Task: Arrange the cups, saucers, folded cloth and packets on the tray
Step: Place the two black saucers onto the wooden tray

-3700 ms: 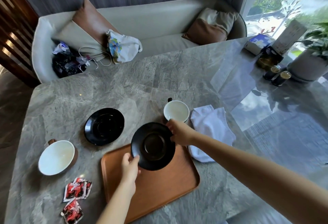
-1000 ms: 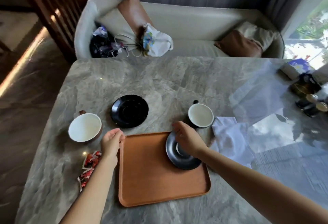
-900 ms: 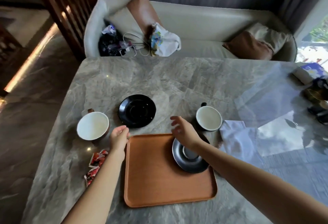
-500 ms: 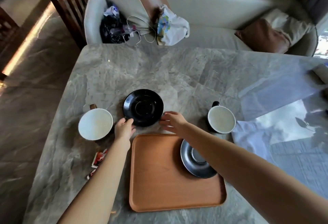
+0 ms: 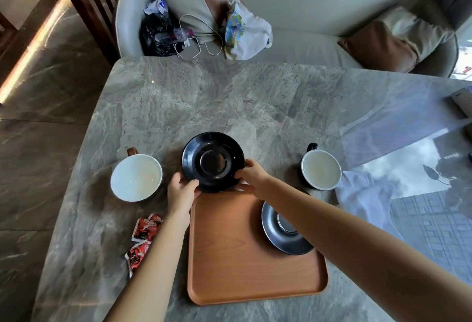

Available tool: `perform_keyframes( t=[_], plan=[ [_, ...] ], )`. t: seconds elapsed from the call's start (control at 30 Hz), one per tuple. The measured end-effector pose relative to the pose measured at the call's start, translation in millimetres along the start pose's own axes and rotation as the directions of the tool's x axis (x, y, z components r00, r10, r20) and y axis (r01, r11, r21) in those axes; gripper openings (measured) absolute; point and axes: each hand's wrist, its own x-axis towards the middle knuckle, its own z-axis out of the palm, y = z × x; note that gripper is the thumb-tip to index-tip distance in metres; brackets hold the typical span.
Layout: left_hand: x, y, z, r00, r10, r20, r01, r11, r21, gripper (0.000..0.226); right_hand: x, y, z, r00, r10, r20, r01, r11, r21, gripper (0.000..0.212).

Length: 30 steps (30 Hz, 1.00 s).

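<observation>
- Both forearms stretched forward from the near edge of the desk [image 5: 229, 97], converging on the black saucer [image 5: 213, 162] just beyond the far edge of the tray [image 5: 229, 258].
- Left hand [image 5: 181, 191] clamped on the saucer's near-left rim, thumb on top.
- Right hand [image 5: 252, 176] clamped on the saucer's near-right rim, fingers curled over the edge.
- Second saucer [image 5: 283, 229] resting at the tray's far-right corner, partly hidden by the right forearm.
- Brown-handled cup [image 5: 136, 177] left of the held saucer; black-handled cup [image 5: 321, 166] to its right, both on the desk.
- White cloth [image 5: 362, 201] beside the tray's right edge; red packets [image 5: 143, 237] near its left edge.
- Left and near parts of the tray bare; far half of the desk open.
</observation>
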Motion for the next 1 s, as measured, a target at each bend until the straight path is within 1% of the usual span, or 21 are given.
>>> perform_keyframes(
  t=[0.07,0.13,0.17,0.2,0.27,0.33,0.37,0.4,0.43,0.47,0.5,0.53,0.6,0.67,0.73,0.87,0.93,1.0],
  plan=[
    [-14.4,-5.8,0.1,1.0,0.019,0.021,-0.019,1.0,0.02,0.046,-6.0,6.4,-2.0,1.0,-0.016,-0.002,0.017,0.999,0.037,0.036],
    [-27.3,-11.9,-0.4,0.999,0.02,0.043,-0.02,1.0,-0.009,0.055,-11.1,11.5,-5.7,0.999,-0.038,0.011,0.037,0.998,0.059,0.045],
    [-33.7,-13.9,-1.4,0.998,0.032,0.058,-0.031,0.999,-0.028,0.055,-14.6,12.8,-8.4,0.998,-0.049,0.036,0.047,0.998,0.048,0.046],
    [-40.0,-15.3,-2.8,0.996,0.051,0.075,-0.049,0.998,-0.037,0.052,-18.7,13.8,-11.1,0.996,-0.061,0.07,0.058,0.997,0.043,0.043],
    [-50.6,-20.3,-7.1,0.992,0.074,0.099,-0.073,0.997,-0.018,0.047,-26.1,14.9,-16.0,0.99,-0.088,0.111,0.091,0.995,-0.027,0.024],
    [-58.9,-26.5,-14.5,0.992,0.085,0.089,-0.088,0.996,0.028,0.044,-29.5,16.4,-19.1,0.989,-0.129,0.078,0.139,0.982,-0.129,0.005],
    [-61.5,-30.4,-19.5,0.993,0.096,0.072,-0.101,0.993,0.061,0.041,-29.8,18.2,-20.8,0.983,-0.172,0.06,0.181,0.958,-0.221,0.011],
    [-64.0,-33.7,-23.9,0.993,0.111,0.05,-0.115,0.989,0.09,0.037,-31.3,20.3,-21.9,0.976,-0.213,0.052,0.218,0.925,-0.311,0.014],
    [-66.4,-36.8,-28.1,0.992,0.126,0.03,-0.129,0.984,0.122,0.032,-32.9,22.8,-23.5,0.967,-0.25,0.057,0.249,0.859,-0.447,0.008],
    [-68.8,-40.6,-31.2,0.99,0.138,0.014,-0.138,0.978,0.156,0.032,-35.6,25.8,-24.8,0.953,-0.295,0.07,0.281,0.772,-0.57,0.009],
    [-71.4,-45.3,-33.4,0.99,0.143,-0.005,-0.139,0.972,0.19,0.038,-39.0,29.1,-25.0,0.942,-0.324,0.085,0.295,0.684,-0.667,0.023],
    [-74.3,-50.6,-35.0,0.989,0.143,-0.031,-0.133,0.967,0.219,0.045,-41.4,33.0,-25.5,0.932,-0.348,0.103,0.311,0.621,-0.72,0.033],
    [-79.6,-61.9,-38.2,0.988,0.138,-0.07,-0.116,0.959,0.261,0.049,-47.3,37.0,-25.0,0.926,-0.354,0.128,0.318,0.554,-0.769,0.04],
    [-83.3,-71.5,-42.5,0.982,0.167,-0.089,-0.131,0.938,0.32,0.041,-49.0,40.6,-24.1,0.928,-0.344,0.146,0.309,0.487,-0.817,0.04],
    [-84.4,-75.6,-46.0,0.975,0.209,-0.069,-0.164,0.9,0.404,0.032,-50.0,44.9,-23.7,0.926,-0.347,0.15,0.301,0.434,-0.849,0.038],
    [-90.8,-74.4,-45.4,0.969,0.245,-0.026,-0.207,0.867,0.453,0.04,-47.9,55.7,-23.1,0.907,-0.392,0.155,0.289,0.31,-0.906,0.033],
    [-94.0,-73.8,-45.6,0.956,0.293,-0.017,-0.241,0.815,0.528,0.041,-46.2,59.3,-23.3,0.894,-0.419,0.16,0.284,0.253,-0.925,0.033],
    [-96.8,-74.7,-45.0,0.948,0.317,-0.004,-0.256,0.773,0.58,0.047,-45.3,61.9,-24.4,0.886,-0.436,0.159,0.274,0.216,-0.937,0.032]
  ],
)
